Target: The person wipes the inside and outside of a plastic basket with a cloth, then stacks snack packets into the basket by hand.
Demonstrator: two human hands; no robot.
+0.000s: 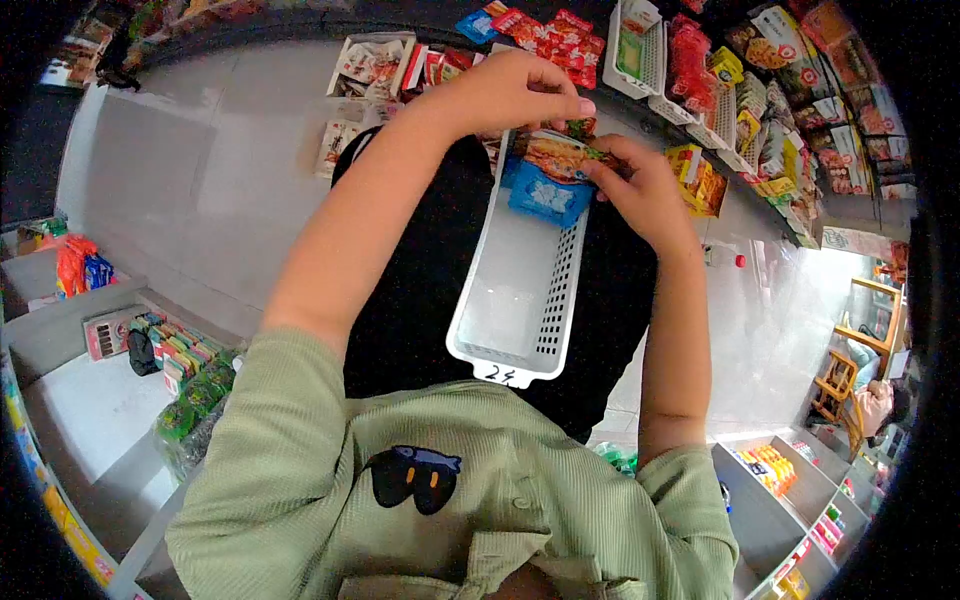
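A long white perforated basket (pixel 505 290) marked "24" rests on my lap. Blue and orange snack packets (pixel 548 196) lie in its far end, and the near part of its floor shows bare. Over that far end, my left hand (pixel 520 92) has thumb and fingers brought together beside a small green and red packet; its grip is partly hidden. My right hand (pixel 635 185) pinches the upper right edge of an orange and blue packet (pixel 556 160).
Red snack packets (pixel 560 42) lie beyond my hands. White baskets of snacks (pixel 650 60) line the shelf at the upper right. Open boxes (pixel 370 66) stand at upper left. Grey shelf compartments (pixel 60 330) are at lower left. A person (pixel 872 400) is at far right.
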